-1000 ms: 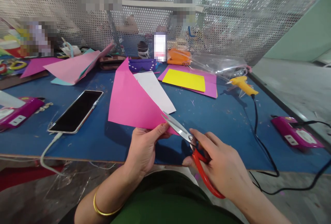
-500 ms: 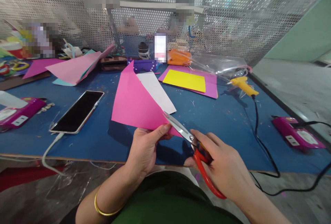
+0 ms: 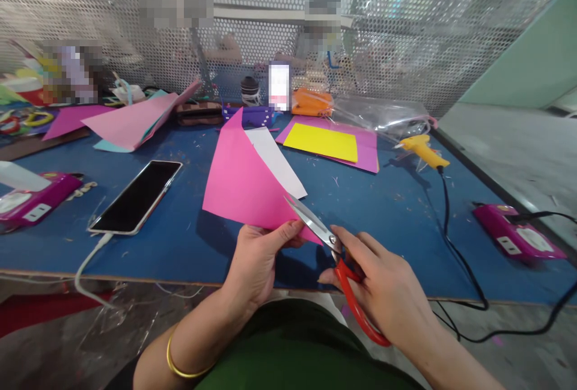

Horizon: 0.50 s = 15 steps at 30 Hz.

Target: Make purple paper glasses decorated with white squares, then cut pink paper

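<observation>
My left hand pinches the near edge of a folded pink paper sheet, white on its underside, held tilted above the blue table. My right hand grips red-handled scissors. Their steel blades point up and left and meet the paper's lower right edge beside my left thumb. A gold bangle is on my left wrist.
A phone on a white cable lies at left. A yellow glue gun with a black cord lies at right, near a magenta power strip. Yellow and pink sheets lie behind, more paper at back left. A perforated metal screen stands behind.
The pink sheet has shifted slightly right and turned more upright in my left hand. The scissors stay at its lower edge.
</observation>
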{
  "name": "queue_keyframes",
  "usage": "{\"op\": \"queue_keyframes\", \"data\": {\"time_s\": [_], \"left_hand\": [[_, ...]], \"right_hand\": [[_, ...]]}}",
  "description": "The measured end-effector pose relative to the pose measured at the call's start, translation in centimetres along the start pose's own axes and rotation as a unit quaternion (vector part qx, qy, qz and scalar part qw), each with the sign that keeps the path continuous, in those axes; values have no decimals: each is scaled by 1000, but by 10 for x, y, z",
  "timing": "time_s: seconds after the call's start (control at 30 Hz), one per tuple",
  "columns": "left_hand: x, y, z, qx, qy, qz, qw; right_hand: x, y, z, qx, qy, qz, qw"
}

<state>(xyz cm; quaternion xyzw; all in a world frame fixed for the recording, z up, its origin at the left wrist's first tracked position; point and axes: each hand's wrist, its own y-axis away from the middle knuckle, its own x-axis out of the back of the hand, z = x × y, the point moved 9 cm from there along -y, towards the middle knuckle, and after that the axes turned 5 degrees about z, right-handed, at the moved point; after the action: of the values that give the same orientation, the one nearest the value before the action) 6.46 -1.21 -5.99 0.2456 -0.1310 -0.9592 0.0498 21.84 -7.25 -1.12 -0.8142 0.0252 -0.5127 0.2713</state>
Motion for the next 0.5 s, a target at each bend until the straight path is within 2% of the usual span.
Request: {"op": "queue_keyframes", "data": {"time_s": [0.37,0.5], "left_hand": [[-2,0,-2,10,7,-5,1000],[-1,-1,3,12,69,-15,997]], "right_hand": [[-1,2,-1,4,2,16,1000],[4,2,0,3,2,23,1000]]}}
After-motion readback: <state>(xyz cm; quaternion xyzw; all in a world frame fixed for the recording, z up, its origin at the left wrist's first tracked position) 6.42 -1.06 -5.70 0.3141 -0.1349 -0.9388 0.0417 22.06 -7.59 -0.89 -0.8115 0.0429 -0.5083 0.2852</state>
